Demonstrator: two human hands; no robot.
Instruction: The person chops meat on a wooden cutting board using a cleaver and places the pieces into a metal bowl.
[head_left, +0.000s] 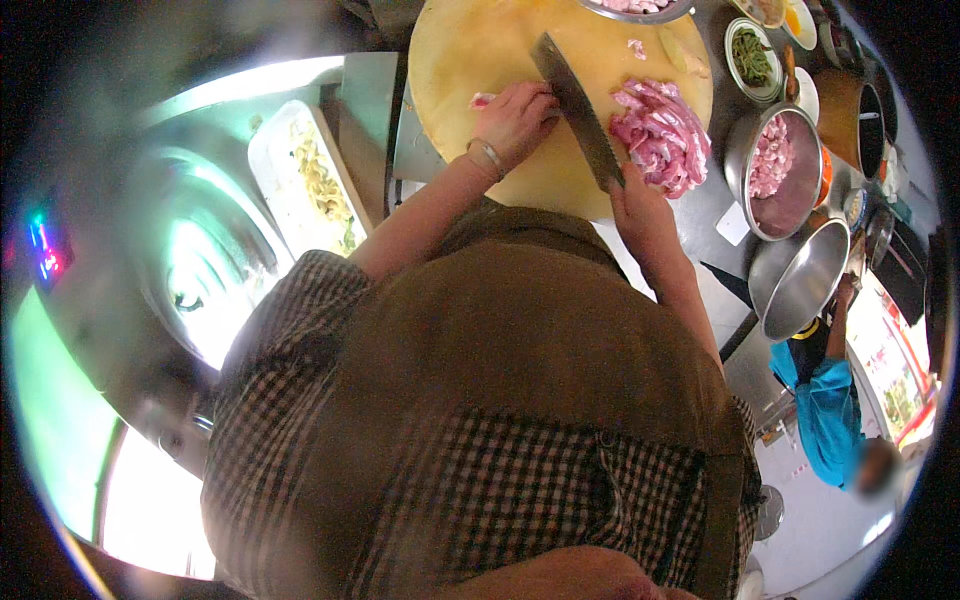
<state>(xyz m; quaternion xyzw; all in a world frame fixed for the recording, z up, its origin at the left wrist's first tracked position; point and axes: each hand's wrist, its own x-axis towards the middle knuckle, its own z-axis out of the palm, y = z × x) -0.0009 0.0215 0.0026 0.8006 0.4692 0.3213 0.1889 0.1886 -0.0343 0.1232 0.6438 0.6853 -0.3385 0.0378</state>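
My right hand (643, 202) grips the handle of a cleaver (576, 109), whose broad blade lies slantwise above a round, yellowish chopping board (457, 56). Close to the blade's left side, my left hand (519, 120) rests on the board with its fingers curled; a small piece of raw meat (481, 100) shows beside it, and what lies under the fingers is hidden. A pile of sliced raw meat (664, 142) is on the board right of the blade. A small scrap of meat (637, 49) lies above that pile.
Right of the board stand a metal bowl of cut meat (784, 217), another metal bowl (801, 281) and a dish of green vegetables (751, 61). A metal bowl (637, 15) touches the top edge. At left are a white tray (277, 165) and a sink. A person (825, 405) is at lower right.
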